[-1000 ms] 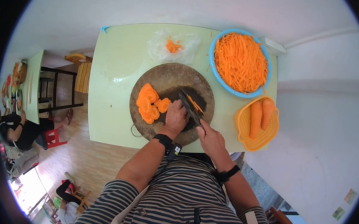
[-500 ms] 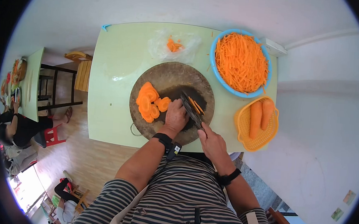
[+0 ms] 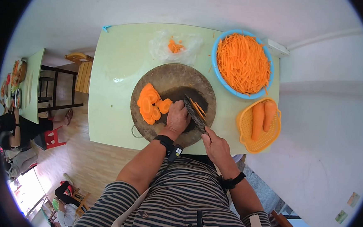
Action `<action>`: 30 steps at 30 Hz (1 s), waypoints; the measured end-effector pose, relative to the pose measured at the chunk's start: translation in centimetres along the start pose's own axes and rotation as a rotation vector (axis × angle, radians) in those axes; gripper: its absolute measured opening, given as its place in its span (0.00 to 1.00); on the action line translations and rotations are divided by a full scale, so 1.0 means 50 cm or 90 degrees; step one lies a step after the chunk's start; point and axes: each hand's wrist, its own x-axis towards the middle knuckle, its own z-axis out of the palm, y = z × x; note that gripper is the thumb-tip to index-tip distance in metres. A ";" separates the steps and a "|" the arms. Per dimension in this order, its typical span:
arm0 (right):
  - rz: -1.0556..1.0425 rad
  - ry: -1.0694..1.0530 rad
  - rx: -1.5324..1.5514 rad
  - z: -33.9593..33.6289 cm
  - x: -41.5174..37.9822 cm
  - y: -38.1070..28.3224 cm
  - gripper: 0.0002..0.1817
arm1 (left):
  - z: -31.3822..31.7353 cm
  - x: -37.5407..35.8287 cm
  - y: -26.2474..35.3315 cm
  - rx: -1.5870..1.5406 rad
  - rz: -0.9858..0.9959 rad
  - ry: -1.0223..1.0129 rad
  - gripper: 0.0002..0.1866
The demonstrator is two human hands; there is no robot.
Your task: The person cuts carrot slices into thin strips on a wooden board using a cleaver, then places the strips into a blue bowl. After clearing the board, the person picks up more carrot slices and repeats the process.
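Note:
My right hand (image 3: 218, 148) grips the handle of a dark-bladed kitchen knife (image 3: 195, 114). The blade stands on edge over a round wooden chopping board (image 3: 171, 74). Tight against its left face, my left hand (image 3: 178, 118) is closed with curled fingertips, pressing down on carrot slices that it mostly hides. Thin cut carrot strips (image 3: 203, 108) lie on the blade's right side. Left of my left hand, a fanned pile of flat carrot slices (image 3: 148, 103) rests on the board, with a few smaller rounds (image 3: 164, 105) touching or near my knuckles.
A blue basin (image 3: 217, 72) heaped with shredded carrot (image 3: 243, 63) stands at the back right. Below it, a yellow basket (image 3: 245, 133) holds two whole carrots (image 3: 257, 122). Carrot scraps (image 3: 175, 46) lie on a plastic bag (image 3: 157, 47) behind the board. Other people sit far left.
The knife and my right hand have shifted very slightly. My left hand stays in nearly the same place on the board. At far left, a seated person's arm has moved.

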 end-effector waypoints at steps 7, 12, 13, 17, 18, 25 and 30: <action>0.023 -0.024 0.009 -0.003 0.046 -0.038 0.23 | 0.001 0.000 0.001 -0.001 0.012 0.020 0.15; 0.031 -0.012 0.004 0.002 0.009 -0.016 0.23 | 0.006 -0.012 -0.008 0.000 -0.026 -0.018 0.20; 0.032 -0.012 -0.003 0.001 0.001 -0.011 0.23 | 0.005 -0.010 -0.007 0.006 -0.026 -0.027 0.20; 0.018 0.000 0.005 0.002 0.000 -0.012 0.23 | 0.005 -0.008 -0.011 -0.001 -0.025 -0.034 0.20; 0.030 -0.005 -0.014 0.001 0.010 -0.022 0.23 | 0.003 -0.004 -0.006 -0.005 -0.007 -0.012 0.18; -0.004 0.021 0.033 0.013 0.042 -0.022 0.22 | 0.005 -0.004 -0.002 0.020 0.006 0.012 0.16; 0.018 0.007 0.017 0.005 -0.004 -0.006 0.24 | 0.008 -0.008 -0.008 0.013 0.005 0.007 0.18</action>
